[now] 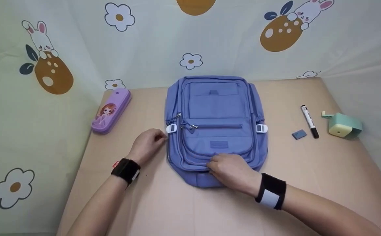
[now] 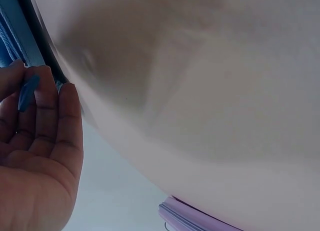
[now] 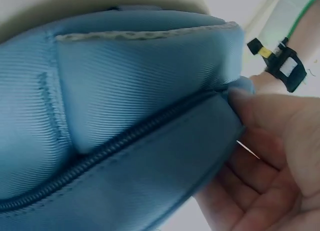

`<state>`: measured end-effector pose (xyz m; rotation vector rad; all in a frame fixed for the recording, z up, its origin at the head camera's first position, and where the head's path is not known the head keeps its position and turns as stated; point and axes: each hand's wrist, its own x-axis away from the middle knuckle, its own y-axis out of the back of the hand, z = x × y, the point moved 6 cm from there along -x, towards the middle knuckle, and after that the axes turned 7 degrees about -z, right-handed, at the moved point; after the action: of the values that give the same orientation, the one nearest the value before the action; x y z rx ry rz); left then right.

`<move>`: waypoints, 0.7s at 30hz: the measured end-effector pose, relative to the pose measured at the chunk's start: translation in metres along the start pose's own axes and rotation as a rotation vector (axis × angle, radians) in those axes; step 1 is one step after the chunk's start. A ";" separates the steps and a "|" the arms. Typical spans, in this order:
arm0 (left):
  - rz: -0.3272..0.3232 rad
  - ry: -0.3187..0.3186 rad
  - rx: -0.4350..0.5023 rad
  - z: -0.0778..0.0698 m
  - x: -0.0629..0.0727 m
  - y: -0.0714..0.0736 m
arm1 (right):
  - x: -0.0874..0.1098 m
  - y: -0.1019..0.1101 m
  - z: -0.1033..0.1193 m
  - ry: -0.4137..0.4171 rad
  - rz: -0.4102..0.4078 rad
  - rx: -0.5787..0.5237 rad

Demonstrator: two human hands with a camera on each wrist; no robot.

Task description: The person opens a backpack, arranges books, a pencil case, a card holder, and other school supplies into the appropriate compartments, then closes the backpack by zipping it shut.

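A blue backpack [image 1: 215,105] lies on its back with its front pockets and zippers facing up. At its left side, below a white buckle [image 1: 171,128], is my left hand [image 1: 147,144]. Its thumb and fingers pinch a small blue zipper pull [image 2: 28,93] beside a zipper track [image 2: 10,38]. My right hand [image 1: 231,170] grips the backpack's lower front edge. In the right wrist view, the right hand [image 3: 270,156] holds a fold of blue fabric [image 3: 175,151] at the end of a dark zipper [image 3: 125,143].
To the left lies a purple pencil case [image 1: 111,111] with a doll picture. On the right are a blue eraser [image 1: 299,134], a black-and-white marker [image 1: 309,121] and a green-yellow pencil sharpener [image 1: 344,126]. A patterned cloth [image 1: 154,42] encloses the table [image 1: 164,209].
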<state>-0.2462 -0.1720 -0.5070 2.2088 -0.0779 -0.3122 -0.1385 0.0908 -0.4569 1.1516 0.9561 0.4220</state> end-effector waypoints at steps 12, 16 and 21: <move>0.058 -0.070 -0.081 -0.015 0.013 0.006 | -0.004 0.000 -0.008 -0.022 -0.077 -0.038; 0.075 -0.106 -0.103 -0.021 0.022 0.008 | -0.004 0.000 -0.009 -0.030 -0.069 -0.041; 0.121 -0.119 -0.109 -0.028 0.034 0.007 | -0.004 -0.001 -0.009 -0.039 -0.057 -0.056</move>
<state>-0.2060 -0.1603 -0.4913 2.0665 -0.2533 -0.3712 -0.1484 0.0926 -0.4565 1.0762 0.9350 0.3765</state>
